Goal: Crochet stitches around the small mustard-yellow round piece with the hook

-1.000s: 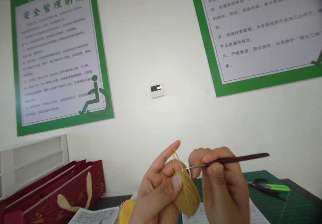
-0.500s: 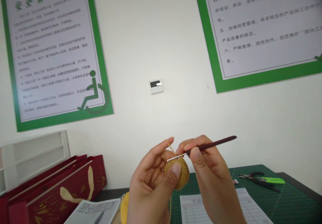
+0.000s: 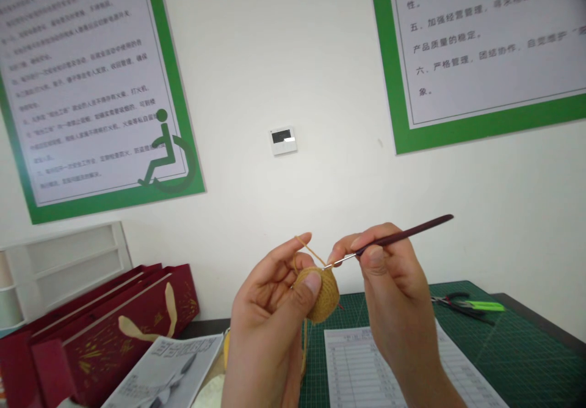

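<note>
My left hand (image 3: 270,316) grips a round, mustard-yellow crocheted piece (image 3: 318,295), with the thumb pressed on its front. A thin yarn strand (image 3: 311,251) runs from the left index finger down to the piece. My right hand (image 3: 389,273) pinches a crochet hook (image 3: 403,235) with a dark slender handle, and its metal shaft reaches the piece's top edge. The hook's tip is hidden at the stitches. Below my left wrist, a yellow yarn ball (image 3: 226,348) is mostly hidden.
A green cutting mat (image 3: 462,328) holds a printed form (image 3: 366,365) and green-handled cutters (image 3: 467,305). A booklet (image 3: 165,371) lies by red gift bags (image 3: 114,328). A white shelf unit (image 3: 59,267) stands against the wall, which bears green-framed notices.
The view has tilted lower, so the wall and table sit higher in the picture. My hands and the crocheted piece look smaller and farther off, with the hook still at the piece.
</note>
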Available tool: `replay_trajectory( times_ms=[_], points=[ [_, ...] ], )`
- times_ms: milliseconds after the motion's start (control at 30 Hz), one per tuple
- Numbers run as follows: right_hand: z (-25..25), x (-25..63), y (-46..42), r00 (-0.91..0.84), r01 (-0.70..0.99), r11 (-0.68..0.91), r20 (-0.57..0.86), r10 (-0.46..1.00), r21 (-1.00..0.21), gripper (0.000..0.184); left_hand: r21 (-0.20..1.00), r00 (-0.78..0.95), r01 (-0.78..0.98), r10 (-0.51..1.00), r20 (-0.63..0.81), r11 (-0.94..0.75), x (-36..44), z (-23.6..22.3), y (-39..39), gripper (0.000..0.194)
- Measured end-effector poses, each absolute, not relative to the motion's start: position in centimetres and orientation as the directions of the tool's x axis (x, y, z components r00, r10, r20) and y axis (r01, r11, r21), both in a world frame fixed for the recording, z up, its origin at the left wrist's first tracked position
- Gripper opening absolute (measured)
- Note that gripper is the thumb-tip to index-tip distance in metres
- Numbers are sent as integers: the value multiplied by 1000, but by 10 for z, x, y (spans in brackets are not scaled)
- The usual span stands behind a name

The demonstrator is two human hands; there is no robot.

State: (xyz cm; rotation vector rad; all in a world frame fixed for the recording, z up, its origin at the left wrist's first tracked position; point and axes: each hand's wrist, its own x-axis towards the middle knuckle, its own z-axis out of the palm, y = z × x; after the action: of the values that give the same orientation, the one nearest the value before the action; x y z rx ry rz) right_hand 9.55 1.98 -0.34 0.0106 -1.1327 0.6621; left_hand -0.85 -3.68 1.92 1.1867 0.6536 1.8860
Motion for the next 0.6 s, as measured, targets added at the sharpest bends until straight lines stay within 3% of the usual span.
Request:
replay_trajectory(
  times_ms=[200,400,600],
  points=[
    [-6,103,17,255,-331,914,910,326,-235,11,757,-278,-380,846,455,-532,-7,19,-39,35],
    [-6,107,17,206,-74,997,977,47,-33,20,750,-280,-370,836,473,-548,-6,17,-38,34],
    [-6,104,15,185,231,960,962,-202,157,23,750,-231,-429,864,447,-503,-7,16,-39,38]
  ],
)
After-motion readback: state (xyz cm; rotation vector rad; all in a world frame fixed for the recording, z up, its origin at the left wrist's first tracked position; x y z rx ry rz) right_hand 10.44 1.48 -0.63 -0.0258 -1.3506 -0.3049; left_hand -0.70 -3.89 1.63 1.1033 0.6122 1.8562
